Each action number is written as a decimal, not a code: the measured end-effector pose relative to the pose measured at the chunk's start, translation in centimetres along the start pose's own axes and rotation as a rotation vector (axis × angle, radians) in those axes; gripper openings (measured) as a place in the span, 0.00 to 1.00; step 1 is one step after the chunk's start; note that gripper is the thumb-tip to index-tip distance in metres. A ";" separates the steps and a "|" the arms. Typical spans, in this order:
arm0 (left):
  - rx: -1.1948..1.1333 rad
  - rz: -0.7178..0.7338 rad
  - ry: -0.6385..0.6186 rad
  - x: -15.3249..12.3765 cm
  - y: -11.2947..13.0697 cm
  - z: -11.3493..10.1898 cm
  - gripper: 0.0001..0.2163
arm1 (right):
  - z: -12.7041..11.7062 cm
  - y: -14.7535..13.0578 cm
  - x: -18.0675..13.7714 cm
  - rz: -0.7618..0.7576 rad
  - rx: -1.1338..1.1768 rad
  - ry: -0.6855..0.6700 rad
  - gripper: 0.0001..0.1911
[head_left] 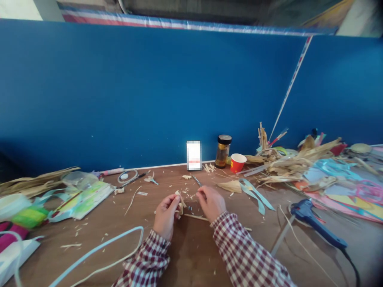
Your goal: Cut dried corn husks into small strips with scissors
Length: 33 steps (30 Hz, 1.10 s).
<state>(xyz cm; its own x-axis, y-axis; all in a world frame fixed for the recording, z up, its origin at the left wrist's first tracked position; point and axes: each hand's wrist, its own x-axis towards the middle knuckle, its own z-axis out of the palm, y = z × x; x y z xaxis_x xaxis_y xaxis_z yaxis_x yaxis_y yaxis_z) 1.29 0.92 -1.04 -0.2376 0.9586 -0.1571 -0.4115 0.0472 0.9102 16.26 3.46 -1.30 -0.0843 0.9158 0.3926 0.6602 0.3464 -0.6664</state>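
My left hand (165,213) is closed in a pinch on a small piece of dried straw-coloured husk (180,200) just above the brown table (191,255). My right hand (211,202) is curled shut around the handles of small scissors (196,180), whose blades point away toward the blue wall. The two hands are close together, a short gap apart. Both sleeves are red and white check. Small husk scraps (187,189) lie scattered on the table around the hands. A thin stick (196,217) lies below them.
A blue glue gun (314,221) lies at right with its cord. A dark jar (223,150) and red paper cup (237,162) stand by the blue wall (149,91). Piles of dried husks (299,161) and coloured ribbons (257,195) lie right; bags and packets (80,199) lie left.
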 end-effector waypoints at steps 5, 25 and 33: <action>-0.033 -0.047 0.001 0.1 -0.2 0.0 0.15 | -1.0 2.3 1.7 0.088 -0.403 -0.080 0.05; -0.104 -0.035 0.003 0.5 0.1 -0.3 0.12 | -1.6 0.6 0.9 0.475 1.083 -0.262 0.24; -0.049 -0.069 0.097 0.4 0.8 -0.2 0.15 | 0.4 -1.3 -0.9 0.301 1.104 -0.477 0.26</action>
<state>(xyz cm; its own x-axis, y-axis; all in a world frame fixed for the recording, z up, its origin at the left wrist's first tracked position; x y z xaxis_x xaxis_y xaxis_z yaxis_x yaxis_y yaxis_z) 0.71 1.23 -0.48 -0.2908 0.9216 -0.2572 -0.4713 0.0959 0.8767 15.14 2.26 -1.03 -0.4543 0.8907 0.0154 -0.2619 -0.1170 -0.9580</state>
